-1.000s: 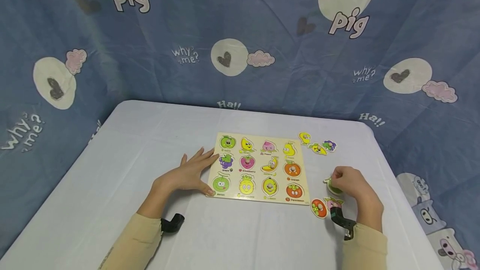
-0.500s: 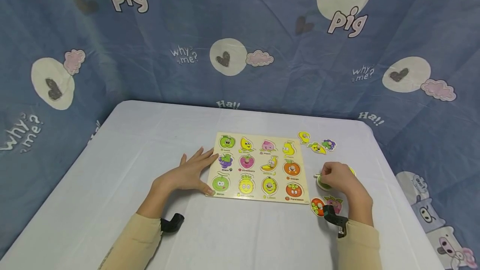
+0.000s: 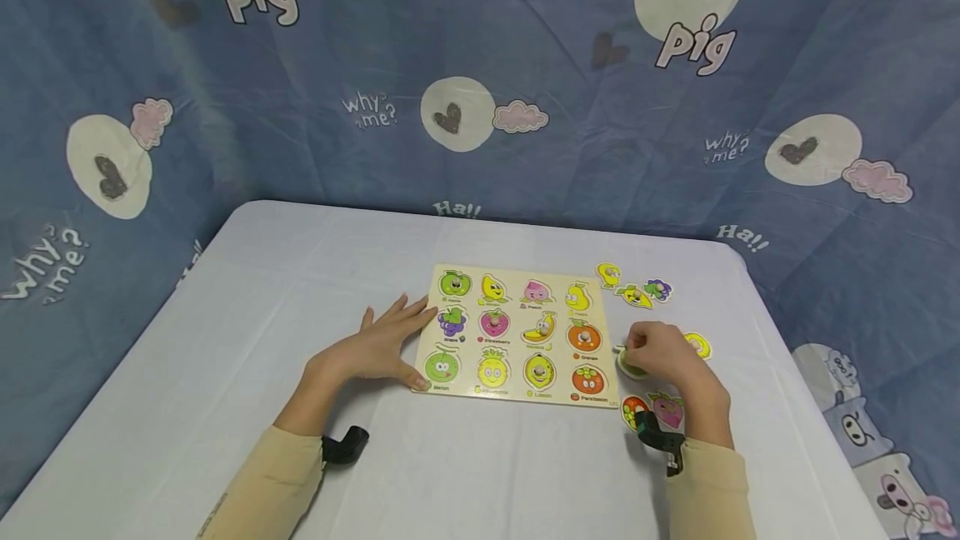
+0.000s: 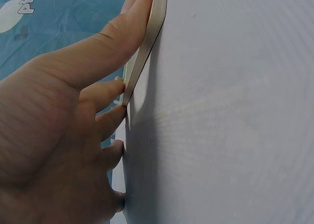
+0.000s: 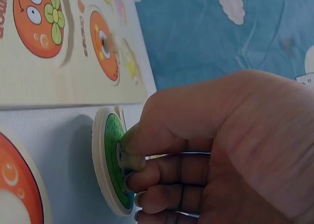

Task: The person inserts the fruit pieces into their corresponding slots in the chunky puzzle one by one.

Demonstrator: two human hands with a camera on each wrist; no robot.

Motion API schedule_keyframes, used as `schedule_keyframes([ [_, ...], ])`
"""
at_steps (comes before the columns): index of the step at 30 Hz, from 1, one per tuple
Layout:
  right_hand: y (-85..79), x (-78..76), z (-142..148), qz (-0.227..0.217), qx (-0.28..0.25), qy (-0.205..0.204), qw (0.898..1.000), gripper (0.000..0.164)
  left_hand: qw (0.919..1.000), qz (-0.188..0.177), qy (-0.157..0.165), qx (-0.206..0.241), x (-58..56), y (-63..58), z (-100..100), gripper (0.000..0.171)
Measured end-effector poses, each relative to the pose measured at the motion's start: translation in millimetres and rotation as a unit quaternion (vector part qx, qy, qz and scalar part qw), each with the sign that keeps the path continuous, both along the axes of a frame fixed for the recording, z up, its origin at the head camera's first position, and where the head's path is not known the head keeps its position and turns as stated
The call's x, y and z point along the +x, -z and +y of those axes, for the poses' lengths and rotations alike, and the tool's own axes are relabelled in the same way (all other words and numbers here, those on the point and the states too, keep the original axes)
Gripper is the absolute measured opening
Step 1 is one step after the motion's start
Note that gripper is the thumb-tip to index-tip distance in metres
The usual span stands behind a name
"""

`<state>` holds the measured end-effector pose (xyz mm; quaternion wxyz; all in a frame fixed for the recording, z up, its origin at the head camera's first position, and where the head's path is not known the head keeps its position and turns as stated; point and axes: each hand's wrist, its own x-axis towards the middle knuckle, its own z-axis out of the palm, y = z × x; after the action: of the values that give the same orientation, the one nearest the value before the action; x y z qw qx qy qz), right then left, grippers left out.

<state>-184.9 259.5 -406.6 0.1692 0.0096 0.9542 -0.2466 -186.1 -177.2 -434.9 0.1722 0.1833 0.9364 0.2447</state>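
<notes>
In the head view a pale wooden fruit puzzle board [image 3: 517, 369] lies on the white table. My left hand [image 3: 386, 348] rests at its left side, fingers spread, thumb on the near corner; the left wrist view shows the thumb [image 4: 113, 42] along the board's edge. Just off the board's right side, my right hand [image 3: 663, 350] pinches a green melon puzzle piece [image 5: 114, 158] by its knob. The piece stands tilted close over the table, its stem toward the board. Fingers partly hide it in the head view. An orange piece [image 5: 104, 45] with a knob sits in the board.
Near my right wrist lie a persimmon piece [image 3: 632, 411] and a strawberry piece [image 3: 667, 409]. A round yellow piece [image 3: 698, 346] is right of the hand. Pear [image 3: 608, 275], yellow [image 3: 636, 297] and grape [image 3: 658, 290] pieces lie beyond the board's far right corner. A blue patterned curtain [image 3: 480, 182] hangs behind.
My right hand has moved left with the melon piece, toward the board's right edge, uncovering the round yellow piece. My left hand has stayed at the board.
</notes>
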Motion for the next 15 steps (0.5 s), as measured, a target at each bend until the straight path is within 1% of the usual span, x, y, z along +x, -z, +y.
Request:
schedule_keyframes([
  [6,0.2,-1.5,-7.6,0.002,-0.009,-0.013,1.0,0.005,1.0,0.001,-0.001,-0.001,-0.1,-0.3,0.0,0.127],
  [15,-0.2,0.5,-19.1,0.009,-0.029,-0.032,0.999,0.007,1.0,0.002,0.001,0.0,-0.1,1.1,-0.4,0.127],
])
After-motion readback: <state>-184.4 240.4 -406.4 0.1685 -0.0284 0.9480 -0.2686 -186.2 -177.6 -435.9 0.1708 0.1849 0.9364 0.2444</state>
